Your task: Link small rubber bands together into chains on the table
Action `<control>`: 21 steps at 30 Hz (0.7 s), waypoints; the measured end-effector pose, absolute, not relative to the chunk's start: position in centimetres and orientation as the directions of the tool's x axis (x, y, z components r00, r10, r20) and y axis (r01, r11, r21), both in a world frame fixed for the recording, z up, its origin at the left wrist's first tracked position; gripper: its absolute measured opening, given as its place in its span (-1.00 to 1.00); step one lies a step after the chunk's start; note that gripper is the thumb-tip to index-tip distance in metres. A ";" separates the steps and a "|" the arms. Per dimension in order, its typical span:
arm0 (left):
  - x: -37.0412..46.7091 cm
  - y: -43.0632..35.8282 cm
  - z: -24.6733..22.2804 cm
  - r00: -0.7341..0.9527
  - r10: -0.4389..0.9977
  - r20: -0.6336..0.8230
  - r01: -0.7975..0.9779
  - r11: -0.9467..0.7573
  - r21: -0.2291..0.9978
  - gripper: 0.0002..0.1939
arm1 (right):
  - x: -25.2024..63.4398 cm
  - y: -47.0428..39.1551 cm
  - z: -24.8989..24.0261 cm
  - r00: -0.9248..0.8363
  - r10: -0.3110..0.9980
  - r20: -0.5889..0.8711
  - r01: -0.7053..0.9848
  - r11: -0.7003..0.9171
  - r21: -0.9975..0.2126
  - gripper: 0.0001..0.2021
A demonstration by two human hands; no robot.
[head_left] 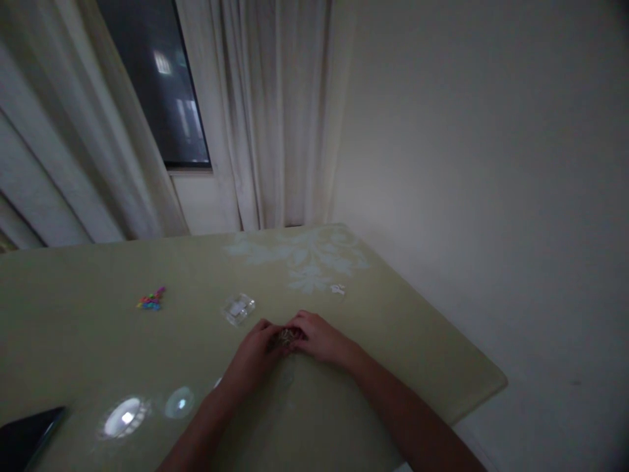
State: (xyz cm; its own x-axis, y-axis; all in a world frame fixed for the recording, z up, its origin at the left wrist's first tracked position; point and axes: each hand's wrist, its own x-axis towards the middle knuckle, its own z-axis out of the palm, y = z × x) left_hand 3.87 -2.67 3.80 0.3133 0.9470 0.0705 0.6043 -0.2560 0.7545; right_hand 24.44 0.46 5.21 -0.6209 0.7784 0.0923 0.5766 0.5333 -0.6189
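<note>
A small heap of thin, pale metallic-looking pieces (pixel 287 337) lies on the table between my two hands; their exact kind is too small and dim to make out. My left hand (pixel 260 344) curls round the heap's left side, fingers bent in against it. From the right, my right hand (pixel 314 335) closes on the same heap, its thumb and fingers around the edge. The fingertips of both hands nearly meet, and part of the heap is hidden by them. Just beyond my left hand sits a clear plastic box (pixel 238 308) with small compartments.
Several small bright-coloured pieces (pixel 150 300) are piled to the left. A few small white pieces (pixel 338 289) lie at the right. A dark flat device (pixel 29 434) is at the lower left. The table (pixel 393 328) has its right edge beside a wall; curtains (pixel 280 118) hang behind.
</note>
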 end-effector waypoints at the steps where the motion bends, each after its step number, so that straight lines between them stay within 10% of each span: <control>1: 4.0 -2.6 3.8 0.300 0.951 0.082 0.613 -0.257 0.747 -0.71 | 24.2 0.4 5.1 -0.606 0.789 0.099 0.590 0.530 -0.609 -0.80; 9: 4.4 -2.3 3.4 0.232 0.952 0.200 0.636 -0.304 0.709 -0.71 | 23.1 0.4 4.4 -0.536 0.826 0.174 0.661 0.539 -0.522 -0.90; 21: 1.5 -2.1 4.2 0.283 0.956 0.074 0.413 -0.192 0.890 -0.63 | 25.2 1.2 5.3 -0.571 0.784 0.244 0.433 0.540 -0.722 -0.72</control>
